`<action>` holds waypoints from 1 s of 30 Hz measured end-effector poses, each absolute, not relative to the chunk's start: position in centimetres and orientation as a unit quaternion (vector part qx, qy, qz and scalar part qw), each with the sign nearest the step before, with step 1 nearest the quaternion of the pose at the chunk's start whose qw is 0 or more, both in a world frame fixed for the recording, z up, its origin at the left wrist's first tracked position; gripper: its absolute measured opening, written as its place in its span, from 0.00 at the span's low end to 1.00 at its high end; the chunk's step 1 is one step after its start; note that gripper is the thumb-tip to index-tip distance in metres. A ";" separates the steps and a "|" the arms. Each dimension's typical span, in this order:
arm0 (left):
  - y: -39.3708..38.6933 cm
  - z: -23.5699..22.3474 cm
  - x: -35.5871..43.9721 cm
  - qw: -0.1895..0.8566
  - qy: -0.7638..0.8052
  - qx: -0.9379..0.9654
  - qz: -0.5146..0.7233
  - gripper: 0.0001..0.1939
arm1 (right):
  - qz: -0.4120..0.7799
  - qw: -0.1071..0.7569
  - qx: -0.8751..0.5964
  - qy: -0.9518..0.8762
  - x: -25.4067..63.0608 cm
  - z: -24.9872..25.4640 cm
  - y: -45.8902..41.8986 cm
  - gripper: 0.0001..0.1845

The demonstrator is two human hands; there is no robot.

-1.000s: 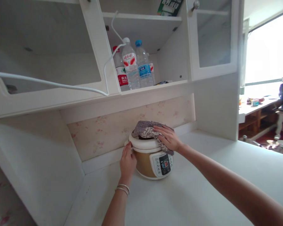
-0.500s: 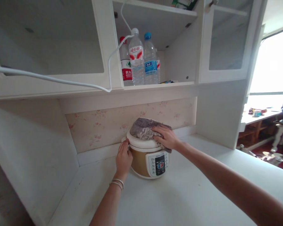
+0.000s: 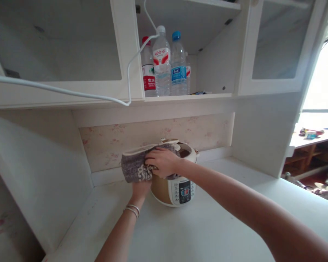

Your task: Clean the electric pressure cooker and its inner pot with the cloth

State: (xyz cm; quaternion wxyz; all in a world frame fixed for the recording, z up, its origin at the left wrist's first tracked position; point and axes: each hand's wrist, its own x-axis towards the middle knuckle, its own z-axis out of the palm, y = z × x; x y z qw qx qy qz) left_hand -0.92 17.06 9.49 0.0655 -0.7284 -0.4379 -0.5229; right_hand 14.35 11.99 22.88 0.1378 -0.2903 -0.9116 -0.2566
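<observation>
A gold and white electric cooker [image 3: 173, 187] with a button panel stands on the white counter [image 3: 207, 225] against the back wall. Its white lid [image 3: 142, 150] is raised and tilted to the left, so the top of the pot [image 3: 186, 151] shows open. My right hand [image 3: 162, 162] grips a grey patterned cloth [image 3: 133, 170] pressed against the lid. My left hand [image 3: 140, 190], with bracelets at the wrist, is just below the cloth at the cooker's left side. The cloth hides its fingers.
Above, an open cabinet shelf [image 3: 188, 96] holds several water bottles [image 3: 161, 62]. A white cable [image 3: 71, 92] hangs across the cabinet front. A white side panel [image 3: 262, 138] closes the counter on the right. Beyond it is a desk [image 3: 311, 140] by a bright window.
The lid, closed on the cooker before, has come up and swung left with the cloth and my right hand. My left hand has dropped below the cloth. The camera has moved closer.
</observation>
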 end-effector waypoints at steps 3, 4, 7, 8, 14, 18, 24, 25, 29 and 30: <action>17.7 8.9 -0.9 0.087 -0.461 -0.727 -0.502 0.12 | -0.231 0.157 -0.384 -0.880 14.4 23.7 13.0 0.34; 17.8 8.7 -0.8 0.095 -0.469 -0.726 -0.495 0.13 | -0.218 0.142 -0.398 -0.880 14.2 23.7 13.2 0.35; 17.6 8.8 -0.8 0.102 -0.484 -0.723 -0.482 0.16 | -0.196 0.093 -0.405 -0.888 13.3 23.8 13.8 0.28; 17.4 9.0 -0.8 0.098 -0.489 -0.721 -0.481 0.16 | -0.200 0.085 -0.403 -0.889 12.9 23.9 13.9 0.27; 16.4 9.8 -1.1 0.036 -0.497 -0.732 -0.464 0.25 | -0.314 0.075 -0.342 -0.882 10.6 26.5 14.8 0.20; 16.4 9.8 -1.1 0.044 -0.420 -0.744 -0.518 0.34 | -0.290 0.124 -0.390 -0.865 10.9 29.6 16.8 0.20; 16.4 9.9 -1.1 0.029 -0.434 -0.739 -0.514 0.32 | -0.055 0.098 -0.603 -0.790 14.4 30.3 21.0 0.18; 16.3 10.0 -1.1 0.028 -0.437 -0.738 -0.512 0.32 | -0.035 0.110 -0.613 -0.782 15.1 30.2 21.6 0.17; 16.2 10.2 -1.2 0.024 -0.437 -0.746 -0.502 0.33 | 0.035 0.191 -0.666 -0.720 17.3 29.9 23.3 0.13; 16.2 10.2 -1.2 0.024 -0.434 -0.748 -0.501 0.33 | 0.052 0.220 -0.683 -0.695 17.8 29.7 23.6 0.13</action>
